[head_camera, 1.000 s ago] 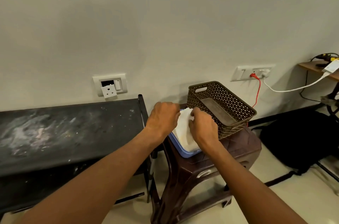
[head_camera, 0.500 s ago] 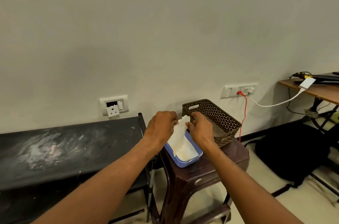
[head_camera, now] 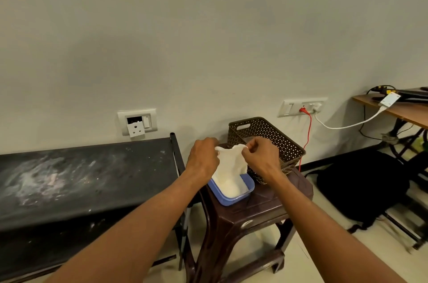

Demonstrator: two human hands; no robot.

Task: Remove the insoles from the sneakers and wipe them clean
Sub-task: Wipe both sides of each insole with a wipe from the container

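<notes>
Just below the middle of the frame, both hands are holding up a white wipe (head_camera: 230, 164) over a blue tub (head_camera: 234, 199). The left hand (head_camera: 203, 158) is pinching the wipe's upper left corner, with its fingers curled in around the cloth. The right hand (head_camera: 260, 157) is gripping the upper right corner between thumb and fingertips. The top edge of the wipe is stretching taut between the two hands, while the rest is hanging down with its lower end lying inside the tub.

The tub is sitting on the near left part of a dark brown plastic stool (head_camera: 266, 207). A brown perforated basket (head_camera: 278, 139) is standing just behind it and to the right on the same stool, and the right hand is hiding part of its near wall.

Left of the stool, a black table (head_camera: 81, 178) with pale smears is filling the lower left of the frame. On the wall above it, a socket (head_camera: 137, 121) is hanging loose from its plate. At the right, a red cable (head_camera: 309, 130) and a white cable (head_camera: 342, 126) are running from a switch plate (head_camera: 291, 108). A black bag (head_camera: 361, 185) is lying on the floor near a wooden table (head_camera: 393, 109)
</notes>
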